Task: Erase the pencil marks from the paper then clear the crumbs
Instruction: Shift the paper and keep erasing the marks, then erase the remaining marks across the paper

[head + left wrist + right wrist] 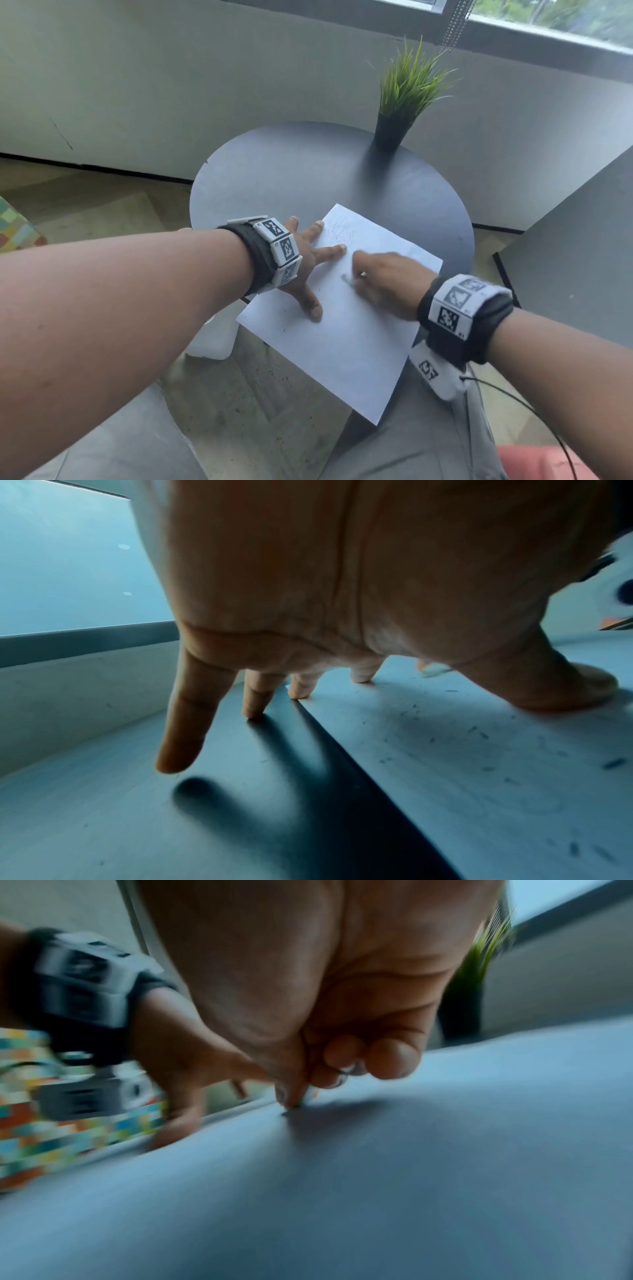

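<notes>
A white sheet of paper [342,342] lies on the round dark table [308,171], its near corner hanging over the edge. Faint pencil scribbles [342,231] show near its far corner, and a grey smudge [346,279] lies mid-sheet. My left hand [320,274] is spread flat, its fingers [301,688] and thumb pressing on the paper's left edge. My right hand [358,274] is motion-blurred and pinches a small pale eraser [312,1093] against the sheet [377,1191] by the smudge; the eraser is mostly hidden. Dark crumbs [476,730] dot the paper.
A potted grass plant [394,113] stands at the table's far edge. A white stool [212,335] sits under the table on the left. A grey cabinet [582,257] is close on the right, and my lap is below the paper.
</notes>
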Demonstrator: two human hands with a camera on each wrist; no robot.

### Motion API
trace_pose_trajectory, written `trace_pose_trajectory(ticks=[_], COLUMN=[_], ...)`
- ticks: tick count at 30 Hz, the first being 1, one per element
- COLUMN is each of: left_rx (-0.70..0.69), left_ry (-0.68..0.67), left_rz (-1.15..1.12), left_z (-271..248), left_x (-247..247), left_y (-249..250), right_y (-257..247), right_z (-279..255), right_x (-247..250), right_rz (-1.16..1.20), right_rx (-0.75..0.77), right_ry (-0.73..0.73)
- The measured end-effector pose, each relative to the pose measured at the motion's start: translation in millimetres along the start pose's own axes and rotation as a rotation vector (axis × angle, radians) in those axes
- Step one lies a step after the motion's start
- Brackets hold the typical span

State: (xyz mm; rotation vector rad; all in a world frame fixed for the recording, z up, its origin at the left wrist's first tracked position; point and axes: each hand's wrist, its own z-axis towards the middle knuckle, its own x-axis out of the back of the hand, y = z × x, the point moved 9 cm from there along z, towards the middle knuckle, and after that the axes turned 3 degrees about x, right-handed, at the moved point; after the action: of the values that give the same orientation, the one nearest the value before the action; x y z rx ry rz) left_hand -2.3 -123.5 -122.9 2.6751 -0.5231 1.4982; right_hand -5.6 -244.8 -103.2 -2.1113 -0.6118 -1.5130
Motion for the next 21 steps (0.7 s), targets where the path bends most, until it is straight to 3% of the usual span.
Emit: trace_pose_trajectory(ticks=[4, 7, 10, 13, 17, 19, 21], left_rx=[0.022, 0.064, 0.117, 0.156, 0.351, 0.453, 0.488], left_ry=[0.011, 0.088, 0.149, 0.196, 0.336, 0.321, 0.207], left_rz=[-0.036, -0.129, -0.218, -0.343, -0.731, -0.925, -1.317], left_z=[-6, -15, -31, -53, -84, -95, -100], left_x=[-5, -13, -24, -32, -48, -65, -87], left_y=[-8, -25, -42, -54, -92, -109, -109], right_y=[91, 131, 144, 130, 56, 26, 8], right_z=[-1, -12, -24, -36, -34, -32, -30], right_x=[16, 15, 5, 10, -16, -25, -24], right_rz=[0.176, 0.3, 0.298, 0.257, 0.3, 0.267, 0.245], right_rx=[-0.349, -0.447, -0.535, -0.582, -0.402, -0.36, -0.32], right_ry=[0.102, 0.203, 0.167, 0.217, 0.083, 0.029, 0.025])
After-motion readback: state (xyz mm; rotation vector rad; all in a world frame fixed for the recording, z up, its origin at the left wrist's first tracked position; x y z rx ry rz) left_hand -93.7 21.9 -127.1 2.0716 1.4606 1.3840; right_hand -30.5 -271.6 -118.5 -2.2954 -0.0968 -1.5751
